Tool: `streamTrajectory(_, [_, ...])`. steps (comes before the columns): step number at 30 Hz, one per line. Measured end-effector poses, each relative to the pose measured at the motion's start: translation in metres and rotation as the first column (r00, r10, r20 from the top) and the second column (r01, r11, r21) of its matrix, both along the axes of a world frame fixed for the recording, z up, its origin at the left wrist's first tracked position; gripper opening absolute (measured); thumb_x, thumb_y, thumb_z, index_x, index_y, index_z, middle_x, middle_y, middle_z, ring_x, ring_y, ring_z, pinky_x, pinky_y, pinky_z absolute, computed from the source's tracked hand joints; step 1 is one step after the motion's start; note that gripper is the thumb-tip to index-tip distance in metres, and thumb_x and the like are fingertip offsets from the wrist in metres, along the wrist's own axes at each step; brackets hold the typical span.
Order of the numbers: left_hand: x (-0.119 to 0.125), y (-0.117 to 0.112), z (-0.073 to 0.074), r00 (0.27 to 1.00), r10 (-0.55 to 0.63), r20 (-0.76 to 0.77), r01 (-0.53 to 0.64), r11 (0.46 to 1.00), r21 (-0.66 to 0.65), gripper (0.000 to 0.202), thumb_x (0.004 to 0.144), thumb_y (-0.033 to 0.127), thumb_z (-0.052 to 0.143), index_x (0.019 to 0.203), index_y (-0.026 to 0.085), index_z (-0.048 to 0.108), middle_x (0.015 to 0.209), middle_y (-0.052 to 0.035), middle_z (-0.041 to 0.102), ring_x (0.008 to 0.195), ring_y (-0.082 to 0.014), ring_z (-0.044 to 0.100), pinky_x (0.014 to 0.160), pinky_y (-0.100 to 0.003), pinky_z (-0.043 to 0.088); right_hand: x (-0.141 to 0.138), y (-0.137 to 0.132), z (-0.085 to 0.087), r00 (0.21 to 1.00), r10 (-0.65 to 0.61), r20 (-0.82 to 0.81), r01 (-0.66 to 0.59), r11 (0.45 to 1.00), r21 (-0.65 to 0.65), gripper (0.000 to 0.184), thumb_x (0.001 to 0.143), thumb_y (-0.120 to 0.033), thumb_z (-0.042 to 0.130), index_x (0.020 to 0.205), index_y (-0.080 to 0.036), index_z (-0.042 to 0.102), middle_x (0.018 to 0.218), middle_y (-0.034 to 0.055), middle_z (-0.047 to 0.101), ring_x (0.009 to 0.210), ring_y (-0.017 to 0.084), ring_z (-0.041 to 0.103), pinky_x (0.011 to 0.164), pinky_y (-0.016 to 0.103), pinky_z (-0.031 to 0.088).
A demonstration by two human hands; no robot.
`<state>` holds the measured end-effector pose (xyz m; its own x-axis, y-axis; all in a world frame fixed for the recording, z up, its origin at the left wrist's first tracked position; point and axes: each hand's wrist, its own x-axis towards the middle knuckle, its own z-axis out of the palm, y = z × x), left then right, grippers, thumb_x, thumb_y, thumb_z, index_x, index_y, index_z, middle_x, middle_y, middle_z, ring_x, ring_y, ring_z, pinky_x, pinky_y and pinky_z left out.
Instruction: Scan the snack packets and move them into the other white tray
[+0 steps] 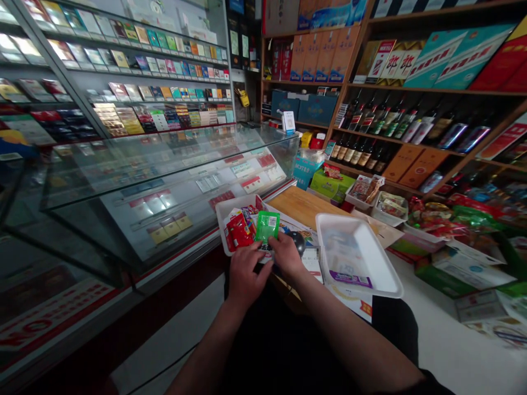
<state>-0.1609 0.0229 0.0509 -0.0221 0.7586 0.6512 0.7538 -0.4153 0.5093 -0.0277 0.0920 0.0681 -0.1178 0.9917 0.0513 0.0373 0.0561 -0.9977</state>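
Both my hands meet over a small green packet point(267, 226) held upright above my lap. My left hand point(246, 273) is closed on its lower left edge, fingers curled. My right hand point(287, 254) is closed on the lower right edge, and a dark round object point(298, 240) shows just behind it. Right behind the packet stands a white tray point(223, 211) holding red snack packets point(239, 230). A second white tray point(382, 263), with a flat purple-edged packet point(349, 277) in it, rests to the right of my hands.
A glass display counter point(164, 181) full of cigarette packs runs along the left. A wooden board point(302, 206) lies behind the trays. Small trays of snacks point(391, 206) and boxes crowd the right. Shelves with bottles point(391, 123) and cartons line the back wall.
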Motion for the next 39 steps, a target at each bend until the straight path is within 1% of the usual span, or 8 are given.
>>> streamTrajectory(4, [-0.005,0.011,0.006,0.902,0.163,0.399,-0.052,0.96,-0.274,0.032,0.086,0.042,0.068,0.111,0.022,0.068,0.122,-0.0107,0.073,0.114,-0.0267,0.067,0.095,-0.041,0.053,0.017,-0.001,-0.007,0.999,0.033,-0.006,-0.033,0.999,-0.018,0.031,0.087,-0.048,0.058,0.094,-0.019,0.067,0.081,0.002,0.07,0.077,0.019,0.064,0.068,0.027,0.049])
streamTrajectory(7, [-0.006,0.019,0.008,0.755,0.118,0.645,0.275,0.836,-0.475,0.043,0.075,0.046,0.076,0.108,0.018,0.07,0.107,-0.011,0.077,0.098,-0.0251,0.072,0.083,-0.036,0.056,0.02,-0.004,-0.006,0.999,0.021,-0.034,-0.022,0.999,-0.031,0.039,0.09,-0.054,0.053,0.104,-0.021,0.066,0.085,0.003,0.072,0.079,0.021,0.067,0.07,0.029,0.052])
streamTrajectory(10, [0.002,0.017,0.009,0.677,0.058,0.734,0.496,0.701,-0.513,0.045,0.069,0.048,0.079,0.1,0.016,0.074,0.094,-0.0094,0.078,0.088,-0.0242,0.073,0.078,-0.034,0.055,0.018,-0.007,-0.001,0.996,-0.025,-0.082,0.021,0.998,-0.052,0.047,0.09,-0.06,0.05,0.108,-0.02,0.065,0.087,0.0055,0.074,0.081,0.023,0.07,0.07,0.032,0.053])
streamTrajectory(16, [0.007,0.016,0.003,0.62,0.106,0.778,0.432,0.781,-0.451,0.033,0.071,0.046,0.077,0.085,0.016,0.072,0.079,-0.004,0.075,0.074,-0.0194,0.068,0.07,-0.03,0.051,0.031,0.0,0.011,0.966,-0.03,-0.256,0.015,0.998,-0.06,0.044,0.079,-0.06,0.065,0.098,-0.02,0.064,0.091,0.007,0.075,0.081,0.023,0.07,0.069,0.032,0.054])
streamTrajectory(21, [-0.01,0.036,0.012,0.724,0.081,0.685,0.325,0.835,-0.444,0.032,0.073,0.046,0.077,0.07,0.018,0.061,0.064,0.0032,0.064,0.059,-0.0124,0.057,0.059,-0.024,0.042,0.068,0.031,0.02,0.971,-0.153,-0.185,0.165,0.985,0.053,0.04,0.07,-0.049,0.075,0.095,-0.02,0.063,0.086,0.0028,0.073,0.074,0.017,0.067,0.072,0.03,0.054])
streamTrajectory(28, [-0.015,0.076,0.031,0.858,0.019,0.513,0.198,0.909,-0.366,0.024,0.077,0.038,0.071,0.089,0.019,0.063,0.075,0.0007,0.071,0.066,-0.0154,0.063,0.064,-0.026,0.048,0.106,0.066,0.038,0.978,-0.049,0.205,0.013,0.984,0.175,0.039,0.074,-0.023,0.069,0.112,-0.018,0.063,0.083,-0.0002,0.073,0.075,0.017,0.069,0.076,0.03,0.054])
streamTrajectory(33, [-0.013,0.101,0.044,0.993,-0.002,0.115,0.044,0.93,-0.366,0.05,0.085,0.028,0.065,0.134,0.023,0.059,0.107,-0.0048,0.076,0.093,-0.0212,0.069,0.088,-0.033,0.051,0.121,0.083,0.049,0.743,-0.174,0.646,-0.075,0.938,0.339,0.044,0.077,-0.012,0.071,0.12,-0.021,0.068,0.099,0.0016,0.074,0.092,0.017,0.068,0.087,0.029,0.05])
streamTrajectory(39, [-0.007,0.129,0.05,0.965,-0.052,-0.256,-0.029,0.952,-0.305,0.044,0.089,0.021,0.061,0.133,0.022,0.06,0.119,-0.0089,0.073,0.111,-0.0258,0.065,0.101,-0.035,0.044,0.123,0.103,0.037,0.622,-0.169,0.764,-0.122,0.944,0.308,0.04,0.084,-0.008,0.066,0.122,-0.02,0.069,0.11,0.006,0.076,0.102,0.02,0.069,0.092,0.028,0.048])
